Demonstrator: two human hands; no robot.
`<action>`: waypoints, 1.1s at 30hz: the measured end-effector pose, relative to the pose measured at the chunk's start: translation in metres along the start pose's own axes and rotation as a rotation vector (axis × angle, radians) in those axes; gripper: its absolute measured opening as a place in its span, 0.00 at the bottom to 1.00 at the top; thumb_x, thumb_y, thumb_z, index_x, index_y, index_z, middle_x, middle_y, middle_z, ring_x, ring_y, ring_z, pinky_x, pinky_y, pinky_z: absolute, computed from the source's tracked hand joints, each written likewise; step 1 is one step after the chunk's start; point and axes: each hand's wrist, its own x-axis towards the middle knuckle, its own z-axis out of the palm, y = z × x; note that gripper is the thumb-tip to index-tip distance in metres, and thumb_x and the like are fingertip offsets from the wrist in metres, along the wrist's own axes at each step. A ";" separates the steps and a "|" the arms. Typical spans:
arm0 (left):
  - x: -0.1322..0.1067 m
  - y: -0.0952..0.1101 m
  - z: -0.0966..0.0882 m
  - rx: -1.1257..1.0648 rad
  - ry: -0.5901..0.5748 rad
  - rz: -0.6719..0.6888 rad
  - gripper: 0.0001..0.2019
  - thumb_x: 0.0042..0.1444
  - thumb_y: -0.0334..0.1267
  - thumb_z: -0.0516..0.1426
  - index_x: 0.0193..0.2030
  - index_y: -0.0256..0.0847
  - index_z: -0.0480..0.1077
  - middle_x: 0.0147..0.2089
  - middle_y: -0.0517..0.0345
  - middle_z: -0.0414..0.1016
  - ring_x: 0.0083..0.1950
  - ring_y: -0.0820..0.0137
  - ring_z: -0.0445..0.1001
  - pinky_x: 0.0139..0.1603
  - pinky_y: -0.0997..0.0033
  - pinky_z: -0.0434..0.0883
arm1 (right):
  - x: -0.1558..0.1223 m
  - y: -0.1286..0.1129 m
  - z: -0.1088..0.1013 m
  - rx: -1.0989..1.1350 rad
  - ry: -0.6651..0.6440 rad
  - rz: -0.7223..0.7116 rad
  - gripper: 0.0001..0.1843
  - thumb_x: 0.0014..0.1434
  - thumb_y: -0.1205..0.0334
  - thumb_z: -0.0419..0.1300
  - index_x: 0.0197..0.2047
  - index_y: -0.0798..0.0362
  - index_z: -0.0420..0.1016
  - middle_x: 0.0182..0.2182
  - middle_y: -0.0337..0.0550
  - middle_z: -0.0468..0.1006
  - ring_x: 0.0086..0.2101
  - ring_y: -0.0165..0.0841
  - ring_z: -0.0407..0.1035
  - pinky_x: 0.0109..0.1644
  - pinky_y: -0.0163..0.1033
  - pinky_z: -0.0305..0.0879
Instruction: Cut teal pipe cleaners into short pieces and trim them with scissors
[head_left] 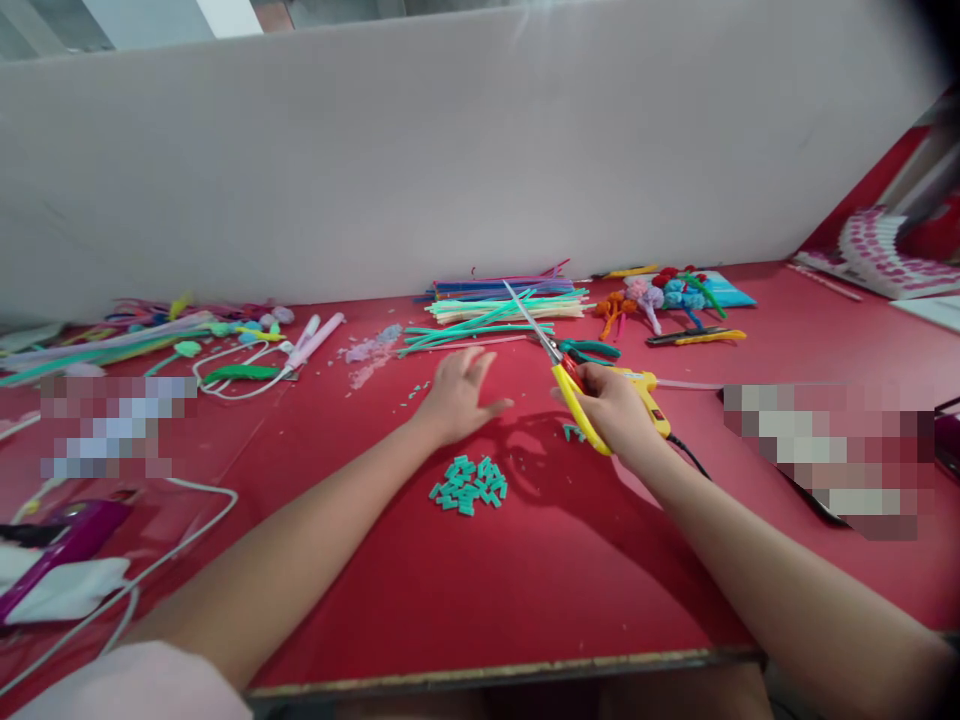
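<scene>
Plainly: Scissors (551, 346) in Hand Over the Red Bench (480, 600)

The right grip (611, 405) is closed around the handles of the scissors, whose blades look together and point away and to the left, toward the teal stems (435, 338). The left grip (454, 400) is open, fingers apart and thumb toward the scissors; whether it touches the bench I cannot tell. Nearer the bench's front edge lies a loose heap of short green pieces (466, 490), with a few more beside the right grip. A yellow glue gun (651, 400) lies just past that hand, near teal-handled pliers (600, 346). Cream stems (454, 313) lie behind the teal ones.
</scene>
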 end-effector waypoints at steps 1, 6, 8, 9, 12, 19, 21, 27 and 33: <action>0.003 0.010 0.006 -0.013 -0.021 0.004 0.35 0.47 0.56 0.48 0.58 0.38 0.49 0.59 0.44 0.51 0.59 0.57 0.49 0.58 0.54 0.44 | 0.000 0.000 0.000 0.002 0.003 0.009 0.07 0.41 0.62 0.55 0.25 0.54 0.61 0.17 0.30 0.56 0.18 0.23 0.50 0.19 0.29 0.46; 0.026 0.014 0.015 -0.055 -0.009 -0.201 0.32 0.48 0.50 0.51 0.57 0.33 0.52 0.59 0.40 0.49 0.61 0.53 0.44 0.58 0.51 0.38 | -0.003 0.000 0.001 -0.026 0.027 0.032 0.06 0.41 0.62 0.54 0.24 0.54 0.60 0.16 0.30 0.56 0.18 0.22 0.51 0.19 0.29 0.46; 0.030 0.004 0.004 -0.066 0.000 -0.242 0.27 0.50 0.41 0.49 0.56 0.29 0.52 0.58 0.36 0.50 0.60 0.52 0.46 0.57 0.51 0.42 | -0.004 -0.001 0.001 -0.030 0.039 0.037 0.07 0.41 0.61 0.54 0.23 0.53 0.59 0.16 0.30 0.56 0.17 0.22 0.51 0.19 0.29 0.46; 0.028 -0.001 -0.004 -0.077 -0.009 -0.247 0.25 0.50 0.38 0.49 0.55 0.29 0.54 0.57 0.35 0.52 0.59 0.53 0.49 0.56 0.52 0.46 | -0.004 -0.001 0.001 -0.028 0.035 0.037 0.07 0.41 0.61 0.54 0.24 0.53 0.59 0.16 0.30 0.56 0.17 0.23 0.51 0.19 0.29 0.46; 0.009 -0.006 -0.031 -0.150 -0.141 -0.183 0.14 0.49 0.36 0.49 0.43 0.35 0.65 0.44 0.46 0.67 0.46 0.62 0.66 0.45 0.63 0.61 | -0.005 0.000 0.002 -0.037 0.003 0.024 0.07 0.41 0.61 0.54 0.24 0.53 0.60 0.17 0.30 0.56 0.18 0.23 0.51 0.19 0.29 0.47; -0.042 0.000 -0.064 -0.394 -0.542 -0.147 0.07 0.48 0.38 0.50 0.29 0.41 0.68 0.29 0.59 0.71 0.29 0.72 0.68 0.30 0.74 0.61 | -0.006 0.006 0.006 -0.154 -0.033 -0.009 0.09 0.43 0.58 0.54 0.24 0.53 0.58 0.17 0.30 0.53 0.19 0.23 0.49 0.20 0.30 0.45; -0.045 0.000 -0.065 -0.383 -0.547 -0.151 0.08 0.47 0.37 0.50 0.29 0.40 0.68 0.30 0.59 0.71 0.30 0.72 0.67 0.30 0.74 0.60 | -0.007 0.006 0.006 -0.175 -0.037 -0.010 0.09 0.43 0.59 0.54 0.23 0.53 0.56 0.17 0.30 0.53 0.19 0.23 0.49 0.20 0.30 0.45; -0.046 0.007 -0.064 -0.286 -0.528 -0.042 0.08 0.48 0.36 0.49 0.27 0.40 0.68 0.30 0.57 0.69 0.29 0.72 0.65 0.29 0.74 0.58 | -0.005 0.005 0.005 -0.210 -0.022 -0.004 0.09 0.43 0.60 0.54 0.22 0.52 0.54 0.17 0.30 0.53 0.19 0.23 0.50 0.19 0.29 0.45; -0.047 0.006 -0.065 -0.247 -0.517 -0.001 0.09 0.49 0.34 0.47 0.26 0.40 0.67 0.30 0.57 0.68 0.29 0.73 0.65 0.30 0.74 0.58 | -0.007 0.005 0.006 -0.184 -0.056 0.007 0.08 0.43 0.59 0.53 0.24 0.53 0.57 0.18 0.31 0.54 0.19 0.23 0.50 0.19 0.30 0.45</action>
